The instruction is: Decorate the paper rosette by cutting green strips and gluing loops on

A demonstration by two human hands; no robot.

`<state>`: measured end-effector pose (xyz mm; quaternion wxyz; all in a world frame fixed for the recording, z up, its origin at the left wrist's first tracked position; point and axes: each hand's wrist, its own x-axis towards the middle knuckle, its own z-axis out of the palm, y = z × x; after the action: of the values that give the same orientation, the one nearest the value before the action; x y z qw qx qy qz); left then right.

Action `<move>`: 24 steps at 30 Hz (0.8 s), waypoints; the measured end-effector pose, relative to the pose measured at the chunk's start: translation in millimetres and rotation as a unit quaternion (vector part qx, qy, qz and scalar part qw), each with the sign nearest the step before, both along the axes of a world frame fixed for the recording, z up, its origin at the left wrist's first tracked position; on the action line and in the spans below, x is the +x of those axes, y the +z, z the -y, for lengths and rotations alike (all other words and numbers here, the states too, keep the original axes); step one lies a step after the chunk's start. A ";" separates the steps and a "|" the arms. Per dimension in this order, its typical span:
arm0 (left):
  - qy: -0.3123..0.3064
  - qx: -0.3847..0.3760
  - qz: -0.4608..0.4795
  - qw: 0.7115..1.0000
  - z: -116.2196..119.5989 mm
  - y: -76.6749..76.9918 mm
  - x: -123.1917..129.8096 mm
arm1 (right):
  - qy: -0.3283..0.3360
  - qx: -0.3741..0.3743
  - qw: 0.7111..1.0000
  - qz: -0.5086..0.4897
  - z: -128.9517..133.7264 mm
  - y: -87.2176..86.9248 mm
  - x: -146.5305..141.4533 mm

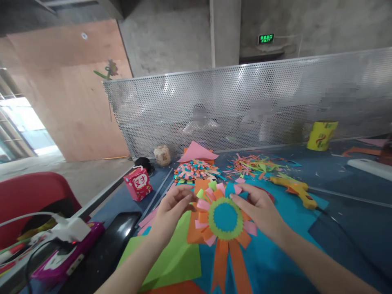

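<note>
Bare forearms [318, 256] come in from the bottom corners, nearest of all, and angle toward the middle. Beyond them a perforated metal screen [183, 98] stands along the far edge of the dark blue tabletop [333, 171]. Over the middle of that tabletop lies a bright blue sheet [294, 212], with a green sheet [171, 261] on its left part, under the left forearm. Left of the green sheet rests a glossy black slab [116, 237], and beside it a purple power strip [50, 271] with a white plug [70, 228] in it.

Centrally, above the sheets, is the paper rosette [226, 218], its blue disc ringed in green and its face toward the camera, two orange tails hanging down. Right hand [260, 206]: thumb and forefinger pinch a blue strip at the rosette's upper right edge. Left hand [173, 206]: fingers curl at the rosette's left edge, and I cannot tell whether they grip it.

Past the right hand lies a yellow glue gun [289, 188], cable trailing right. Smaller still are a yellow roll [322, 135] by the screen, a red box [137, 183] at left, and a heap of thin paper scraps [254, 165].
</note>
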<state>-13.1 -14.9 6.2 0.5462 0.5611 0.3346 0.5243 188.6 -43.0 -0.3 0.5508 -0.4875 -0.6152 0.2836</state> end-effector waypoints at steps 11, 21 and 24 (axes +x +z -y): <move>0.015 -0.138 0.000 0.990 0.3 0.1 3.4 | 0.044 -0.013 0.995 0.084 -1.1 -0.3 -6.0; 0.024 -0.144 -0.014 0.989 0.7 1.6 3.8 | 0.028 -0.011 0.992 0.120 -0.5 -1.2 -6.3; 0.020 -0.146 -0.020 0.989 0.6 1.1 3.3 | 0.025 -0.019 0.992 0.125 -0.5 -0.3 -6.0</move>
<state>-9.8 -15.4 7.4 0.6050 0.4789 0.4297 0.4690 182.6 -42.6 -0.6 0.4525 -0.5144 -0.6857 0.2456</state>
